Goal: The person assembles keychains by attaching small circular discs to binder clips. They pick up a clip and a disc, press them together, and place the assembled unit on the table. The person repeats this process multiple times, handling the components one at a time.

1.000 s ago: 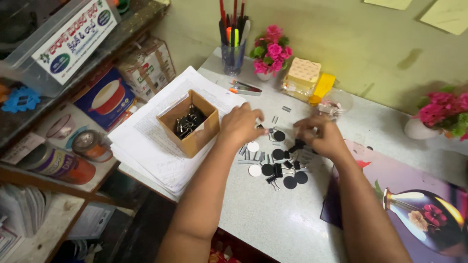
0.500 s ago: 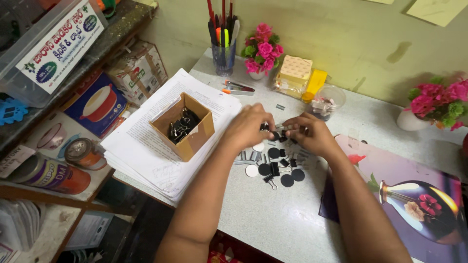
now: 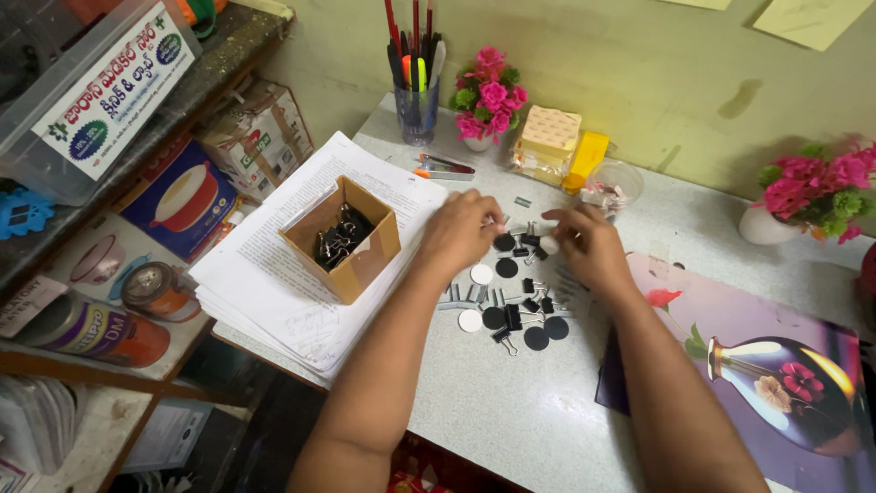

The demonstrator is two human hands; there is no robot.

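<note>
My left hand (image 3: pixel 464 228) and my right hand (image 3: pixel 589 245) hover close together over a scatter of small black binder clips (image 3: pixel 520 315), black and white round discs (image 3: pixel 481 274) and staple strips on the grey desk (image 3: pixel 511 402). The fingertips of both hands meet around a small black clip and a white disc (image 3: pixel 548 245); which hand grips what is too small to tell. A brown cardboard box (image 3: pixel 351 239) holding several black binder clips sits on a stack of printed papers (image 3: pixel 274 283), just left of my left hand.
A pen holder (image 3: pixel 417 105), a pink flower pot (image 3: pixel 488 96), sticky note blocks (image 3: pixel 552 137) and a small clear bowl (image 3: pixel 611 187) stand at the back. Another flower vase (image 3: pixel 776 219) is at right, a picture mat (image 3: pixel 766 365) at front right, and cluttered shelves (image 3: pixel 100 274) at left.
Both hands have stayed together over the clip pile, shifting slightly toward the back of the desk. The camera view has moved a little; the box and papers have not moved.
</note>
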